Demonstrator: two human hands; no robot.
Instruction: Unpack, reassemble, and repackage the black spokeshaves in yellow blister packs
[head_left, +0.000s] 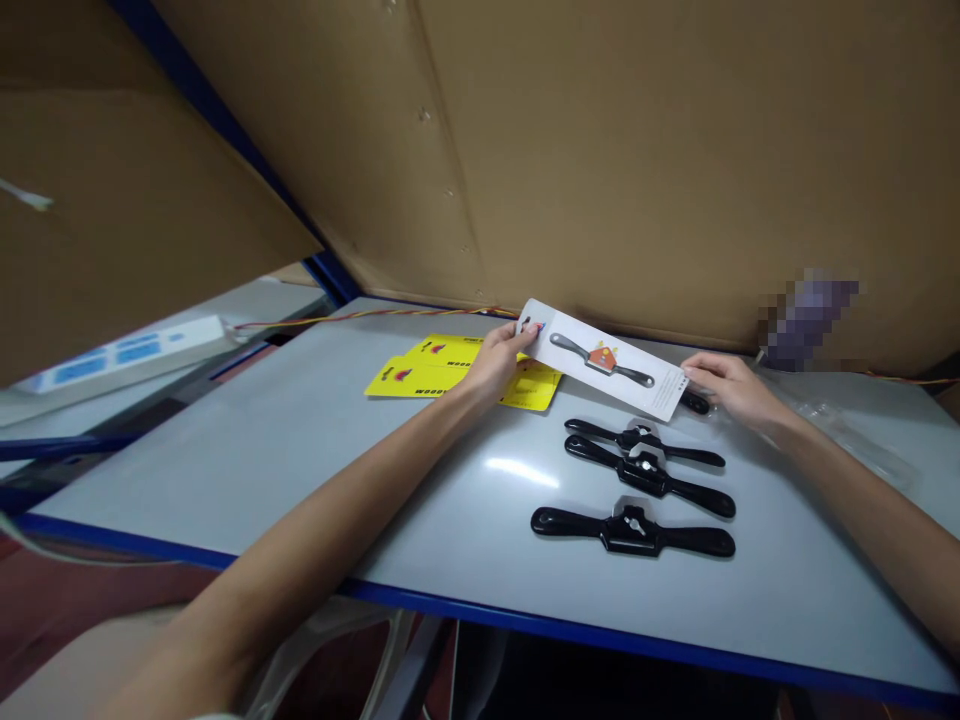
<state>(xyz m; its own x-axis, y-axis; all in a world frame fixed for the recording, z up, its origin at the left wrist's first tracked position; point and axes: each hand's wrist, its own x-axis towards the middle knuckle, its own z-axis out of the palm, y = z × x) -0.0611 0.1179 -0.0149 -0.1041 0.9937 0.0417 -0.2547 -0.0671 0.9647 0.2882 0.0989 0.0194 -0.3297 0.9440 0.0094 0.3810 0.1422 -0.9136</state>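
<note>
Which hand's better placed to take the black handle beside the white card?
Probably your right hand: it's beside the black handle, while your left hand grips the white card at its opposite end.

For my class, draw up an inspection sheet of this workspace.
Surface: pale grey tabletop, blue edge, glare.
Job's things: white card; three black two-handled tools; another black handle partly behind the card; overlapping yellow cards.
Clutter: clear plastic at right; pixelated purple item.
Grip: left hand pinches the card's left end; right hand at its right end, hold unclear.
Cables: red-and-yellow wire along the table's back; white power strip at left.
Surroundings: brown panels, blue frame, partial chair.
</note>
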